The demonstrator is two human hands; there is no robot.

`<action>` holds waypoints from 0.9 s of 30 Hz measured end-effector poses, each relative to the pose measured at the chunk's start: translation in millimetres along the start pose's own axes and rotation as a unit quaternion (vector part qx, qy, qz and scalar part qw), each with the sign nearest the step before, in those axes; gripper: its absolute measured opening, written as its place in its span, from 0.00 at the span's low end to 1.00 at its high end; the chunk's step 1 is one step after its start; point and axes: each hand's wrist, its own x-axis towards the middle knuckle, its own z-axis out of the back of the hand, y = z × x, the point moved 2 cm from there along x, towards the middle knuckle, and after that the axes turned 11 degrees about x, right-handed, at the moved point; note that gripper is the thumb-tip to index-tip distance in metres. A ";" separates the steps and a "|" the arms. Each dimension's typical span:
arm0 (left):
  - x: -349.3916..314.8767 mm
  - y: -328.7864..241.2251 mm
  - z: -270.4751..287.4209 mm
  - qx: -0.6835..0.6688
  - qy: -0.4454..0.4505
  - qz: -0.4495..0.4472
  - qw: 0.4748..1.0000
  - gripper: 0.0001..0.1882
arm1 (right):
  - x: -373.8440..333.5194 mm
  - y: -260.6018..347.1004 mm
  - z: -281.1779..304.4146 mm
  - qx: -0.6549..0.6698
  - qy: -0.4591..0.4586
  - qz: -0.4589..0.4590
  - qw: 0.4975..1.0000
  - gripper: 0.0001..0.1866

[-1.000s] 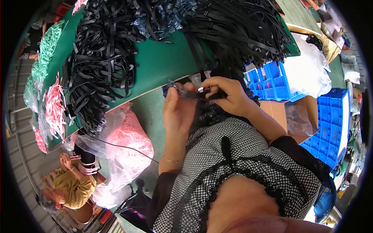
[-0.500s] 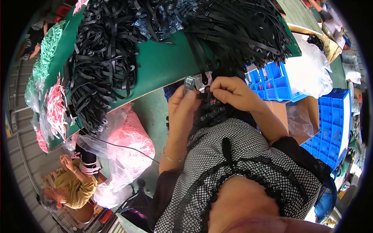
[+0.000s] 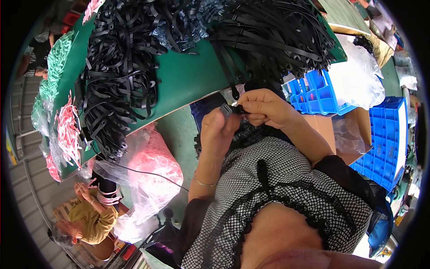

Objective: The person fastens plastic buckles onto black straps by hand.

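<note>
Above my lap, near the table's front edge, my two hands are close together. Between thumb and fingers, my left hand (image 3: 218,132) grips a small grey see-through plastic buckle (image 3: 225,110). A black strap (image 3: 239,109) runs from the buckle into my right hand (image 3: 271,108), whose thumb and fingers pinch it. The fingers hide how the strap sits in the buckle. Beyond the hands, on the green table (image 3: 192,74), lie a right heap of black straps (image 3: 277,38), a left heap of black straps (image 3: 121,67) and bluish clear plastic pieces (image 3: 181,33) between them.
Pink straps (image 3: 67,130) and green straps (image 3: 58,58) lie at the table's left end. Below stands a plastic bag of pink material (image 3: 156,157). Blue crates (image 3: 380,143) and a cardboard box (image 3: 320,130) stand right. Another person (image 3: 89,219) sits lower left.
My left hand has moved right and slightly down, and the buckle has tilted. My right hand's fingers have closed in nearer the buckle, so less strap shows between the hands.
</note>
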 end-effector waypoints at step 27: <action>-5.2 -24.1 -8.1 0.294 -0.067 0.029 0.953 0.06 | -5.1 14.2 -21.9 -0.524 -0.027 0.338 0.781 0.06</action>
